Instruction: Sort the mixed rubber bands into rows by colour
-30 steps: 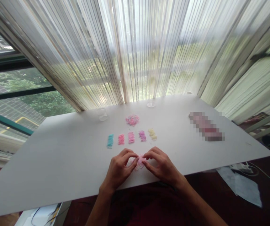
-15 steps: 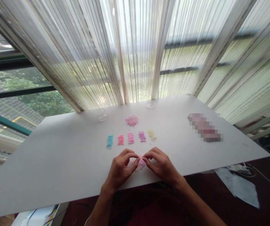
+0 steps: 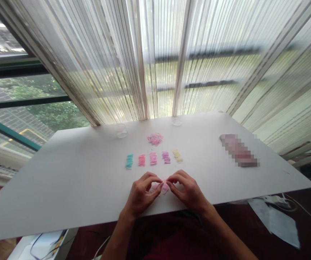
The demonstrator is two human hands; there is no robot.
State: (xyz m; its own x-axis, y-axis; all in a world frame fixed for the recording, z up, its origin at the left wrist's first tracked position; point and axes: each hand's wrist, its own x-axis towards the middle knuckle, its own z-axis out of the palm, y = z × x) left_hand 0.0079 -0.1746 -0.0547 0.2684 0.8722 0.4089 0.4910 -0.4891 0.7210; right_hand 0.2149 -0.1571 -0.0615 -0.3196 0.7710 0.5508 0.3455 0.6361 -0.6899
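The curtain [image 3: 112,65] has swung most: its folds on the right have shifted, and dark window bars show through behind. At the desk [image 3: 76,177], the right hand [image 3: 189,187] has drawn its thumb and forefinger closer together. That narrows the finger work to one tiny bit, as I judge it, while the sorted row lies undisturbed.

The left hand [image 3: 141,191] is pinched too. Both seem to grip a pink piece [image 3: 164,181] at the near side, too small for me to make out, above a loose pink pile [image 3: 165,189] on the desk.

Beyond the hands, left to right, sit teal strips [image 3: 129,161], coral strips [image 3: 141,160], pink strips [image 3: 153,158], purple strips [image 3: 166,157] and yellow strips [image 3: 177,155], with a mixed heap [image 3: 155,139] farther off.

By the far edge stand a clear container [image 3: 122,132], left, and a clear round dish [image 3: 176,122], right; whether either holds anything, I can't tell.
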